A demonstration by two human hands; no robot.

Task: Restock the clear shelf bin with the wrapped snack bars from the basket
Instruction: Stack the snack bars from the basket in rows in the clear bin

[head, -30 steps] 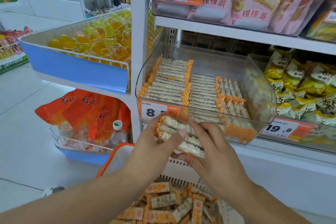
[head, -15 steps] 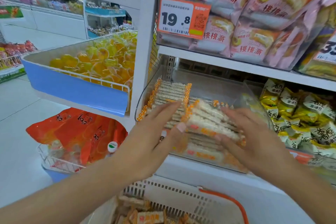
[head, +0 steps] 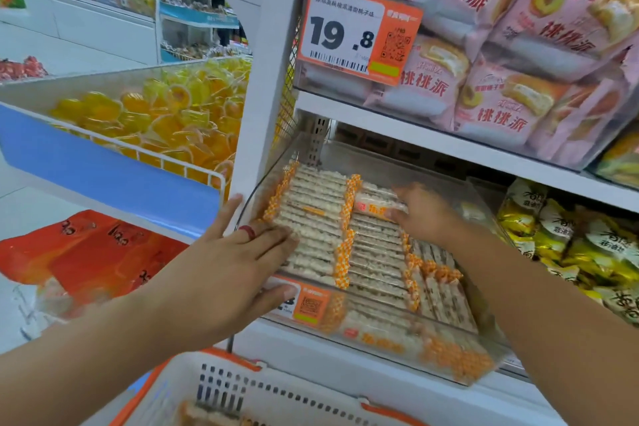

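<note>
The clear shelf bin (head: 428, 166) sits on the middle shelf, with rows of wrapped snack bars (head: 314, 218) with orange-checked ends lying in it. My left hand (head: 238, 263) lies at the bin's front left corner, its straight fingers on the left row and its thumb against the front price label. My right hand (head: 428, 214) reaches into the bin, and its fingertips touch the topmost bars (head: 375, 206) of the middle row. The white basket (head: 287, 394) with an orange rim is below, a few bars (head: 207, 415) showing inside it.
Pink pastry packs (head: 491, 55) and a 19.8 price tag (head: 356, 34) fill the shelf above the bin. Yellow snack packets (head: 570, 235) lie to its right. A blue-fronted bin of yellow jelly cups (head: 155, 121) juts out on the left, red bags (head: 90, 252) beneath it.
The stack of bars held between both hands went up from over the basket into the bin's middle row. My left hand shifted to the bin's front left corner.
</note>
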